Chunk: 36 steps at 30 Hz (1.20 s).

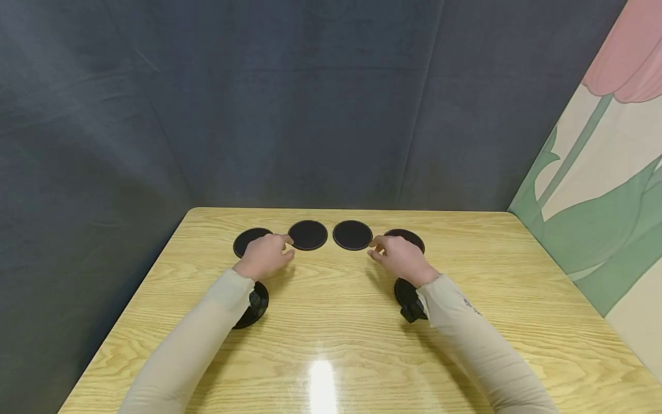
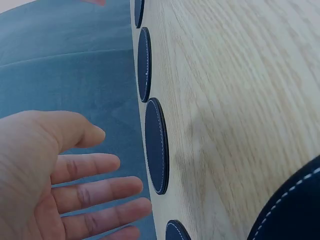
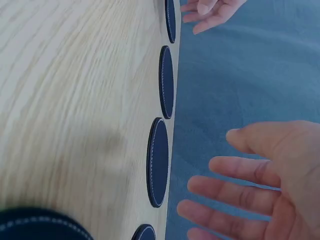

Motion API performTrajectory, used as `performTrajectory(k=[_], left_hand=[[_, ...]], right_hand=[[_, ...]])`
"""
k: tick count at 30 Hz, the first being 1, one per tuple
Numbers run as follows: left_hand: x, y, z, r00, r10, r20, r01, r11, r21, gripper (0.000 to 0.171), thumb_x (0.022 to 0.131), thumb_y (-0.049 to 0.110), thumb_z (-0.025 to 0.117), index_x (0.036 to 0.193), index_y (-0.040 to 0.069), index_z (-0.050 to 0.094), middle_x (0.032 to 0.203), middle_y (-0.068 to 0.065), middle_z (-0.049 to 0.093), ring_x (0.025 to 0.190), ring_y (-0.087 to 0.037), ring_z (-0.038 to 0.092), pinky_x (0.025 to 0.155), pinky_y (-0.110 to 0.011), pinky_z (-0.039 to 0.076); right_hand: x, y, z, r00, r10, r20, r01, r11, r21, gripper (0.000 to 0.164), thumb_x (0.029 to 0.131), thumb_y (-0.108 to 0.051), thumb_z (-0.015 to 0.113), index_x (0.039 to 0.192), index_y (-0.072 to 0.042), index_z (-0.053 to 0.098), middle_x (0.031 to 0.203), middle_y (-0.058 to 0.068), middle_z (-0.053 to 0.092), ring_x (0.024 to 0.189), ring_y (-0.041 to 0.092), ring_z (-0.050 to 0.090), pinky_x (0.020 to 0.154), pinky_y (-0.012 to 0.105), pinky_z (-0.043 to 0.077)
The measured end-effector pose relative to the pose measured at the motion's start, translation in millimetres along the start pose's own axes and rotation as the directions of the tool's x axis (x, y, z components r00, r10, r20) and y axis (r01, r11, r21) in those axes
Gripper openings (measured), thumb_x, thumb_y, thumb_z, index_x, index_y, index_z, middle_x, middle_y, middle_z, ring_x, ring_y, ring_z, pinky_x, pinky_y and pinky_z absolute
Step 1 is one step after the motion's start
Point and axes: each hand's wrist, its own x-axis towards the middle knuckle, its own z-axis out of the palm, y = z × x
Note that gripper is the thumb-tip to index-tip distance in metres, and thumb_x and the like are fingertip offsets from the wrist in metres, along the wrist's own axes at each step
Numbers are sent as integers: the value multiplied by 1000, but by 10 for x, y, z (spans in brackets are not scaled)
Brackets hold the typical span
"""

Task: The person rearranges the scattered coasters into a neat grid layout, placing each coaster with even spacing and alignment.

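Observation:
Both hands hover over the table with nothing held. My left hand (image 1: 265, 254) is above the back left, its fingers loosely bent, partly covering a round black coaster (image 1: 248, 238). My right hand (image 1: 403, 259) mirrors it at the right, partly hiding another black coaster (image 1: 414, 236). Between the hands two more coasters, a left one (image 1: 307, 235) and a right one (image 1: 353, 235), lie flat side by side. In the left wrist view the fingers (image 2: 100, 192) are spread apart, clear of the white-stitched coaster (image 2: 157, 145). The right wrist view shows relaxed fingers (image 3: 235, 195) beside a coaster (image 3: 158, 165).
Nearer the person lie a left coaster (image 1: 262, 303) and a right coaster (image 1: 403, 289), each partly hidden by a forearm and a black wrist device. A dark cloth (image 1: 310, 115) hangs behind the wooden table (image 1: 320, 322). A tulip-patterned surface (image 1: 595, 201) borders the right side.

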Motion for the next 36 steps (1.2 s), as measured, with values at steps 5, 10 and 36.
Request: performTrajectory(k=[5,10,36], left_hand=[[39,-35,-21,1000,-13,10,14,998,-66,36,96,31,56,128,13,63,111,-6,70,85,-16,68,70,-38,56],[141,-99,-106,998,-48,35,54,981,-186,34,98,30,54,126,13,63,111,-7,68,87,-18,66,72,-38,54],[660,-382,-32,970,-237,57,200,642,-740,41,100,21,47,133,-3,55,126,-21,60,108,-33,60,90,-43,52]], right_hand=[[60,-63,-24,1000,21,19,-23,990,137,26,98,-32,56,113,-15,69,102,1,70,86,16,66,76,39,54],[274,-164,-59,996,41,75,-65,931,359,27,100,-30,54,117,-13,66,109,8,68,94,26,65,79,39,52],[1192,-557,310,962,194,193,-269,541,797,42,100,-19,54,136,1,51,136,20,54,120,41,54,99,53,46]])
